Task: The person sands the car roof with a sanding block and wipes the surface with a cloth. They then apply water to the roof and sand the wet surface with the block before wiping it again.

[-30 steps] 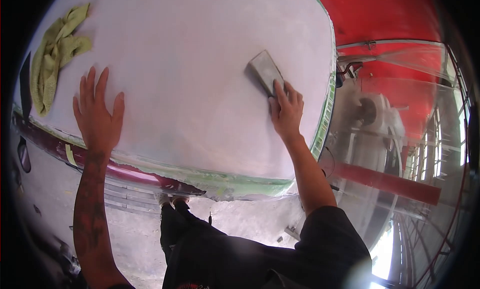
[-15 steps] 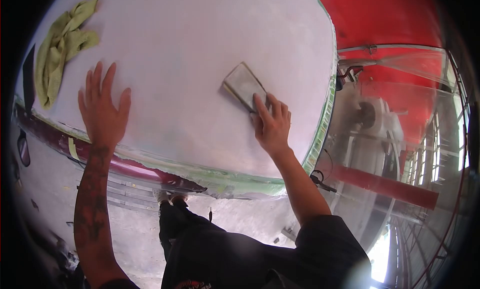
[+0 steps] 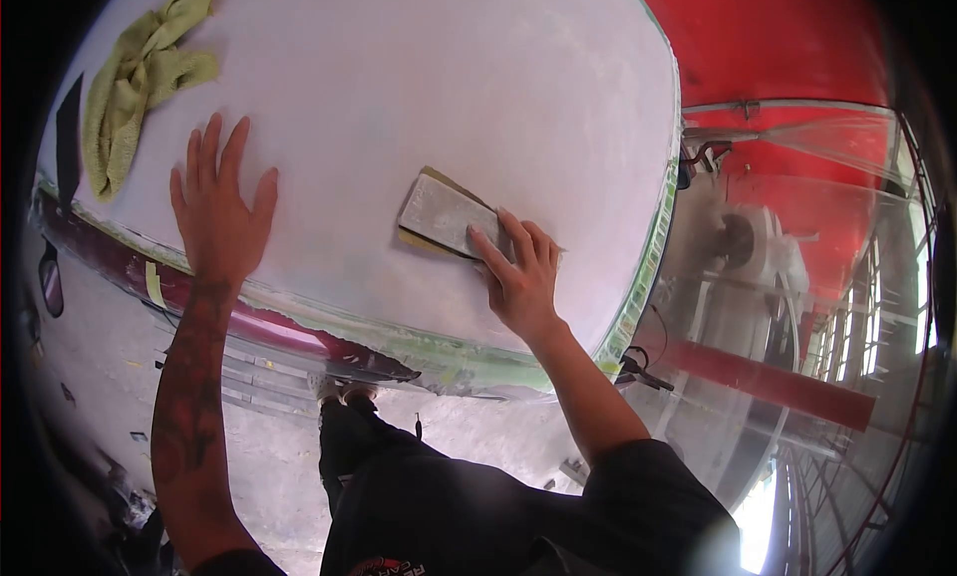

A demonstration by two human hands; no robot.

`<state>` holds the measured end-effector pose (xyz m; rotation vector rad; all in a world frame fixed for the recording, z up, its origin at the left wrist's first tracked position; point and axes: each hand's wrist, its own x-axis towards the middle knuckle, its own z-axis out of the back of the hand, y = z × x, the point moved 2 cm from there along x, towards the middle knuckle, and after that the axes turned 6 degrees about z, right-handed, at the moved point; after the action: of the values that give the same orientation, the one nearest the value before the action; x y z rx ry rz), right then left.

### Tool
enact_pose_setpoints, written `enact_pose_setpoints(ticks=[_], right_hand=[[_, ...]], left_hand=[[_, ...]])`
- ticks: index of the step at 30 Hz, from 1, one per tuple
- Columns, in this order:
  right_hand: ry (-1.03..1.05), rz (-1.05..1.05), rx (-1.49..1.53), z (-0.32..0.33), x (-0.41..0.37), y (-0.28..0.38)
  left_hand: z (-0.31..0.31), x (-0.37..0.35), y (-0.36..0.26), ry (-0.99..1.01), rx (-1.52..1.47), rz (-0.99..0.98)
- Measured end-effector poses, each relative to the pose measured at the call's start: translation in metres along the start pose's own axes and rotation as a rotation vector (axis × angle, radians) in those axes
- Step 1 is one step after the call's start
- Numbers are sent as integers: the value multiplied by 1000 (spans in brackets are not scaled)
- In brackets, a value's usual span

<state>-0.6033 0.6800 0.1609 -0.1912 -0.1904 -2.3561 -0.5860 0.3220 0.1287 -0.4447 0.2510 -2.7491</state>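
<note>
My right hand grips one end of a grey sanding block, which lies flat on a broad pale panel of a vehicle. Yellowish-brown sandpaper shows along the block's edges. My left hand rests flat on the same panel to the left, fingers stretched out and nothing in it. Beyond that hand, at the upper left, lies a crumpled yellow-green cloth. A dark flat strip sits beside the cloth.
Green masking tape lines the panel's right and near edges. Below the near edge runs glossy maroon bodywork. On the right stand a red vehicle and plastic sheeting. The floor and my legs show below.
The sanding block has moved left and slightly nearer to me, turning from a steep slant to a flatter one. My left hand keeps its place on the panel; the view has shifted slightly.
</note>
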Motion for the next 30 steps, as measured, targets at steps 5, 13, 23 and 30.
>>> enact_pose_setpoints(ticks=[5,13,23,30], right_hand=[[-199,-76,-124,-12,137,-111],[-17,-26,24,13,-71,-50],[-189,-7,-42,-3,124,-208],[-50,-51,79,15,-73,-110]], left_hand=[[0,1,1,-54,22,-27],[-2,2,2,-32,17,-8],[-4,0,5,-43,14,-21],[-4,2,4,-40,23,-15]])
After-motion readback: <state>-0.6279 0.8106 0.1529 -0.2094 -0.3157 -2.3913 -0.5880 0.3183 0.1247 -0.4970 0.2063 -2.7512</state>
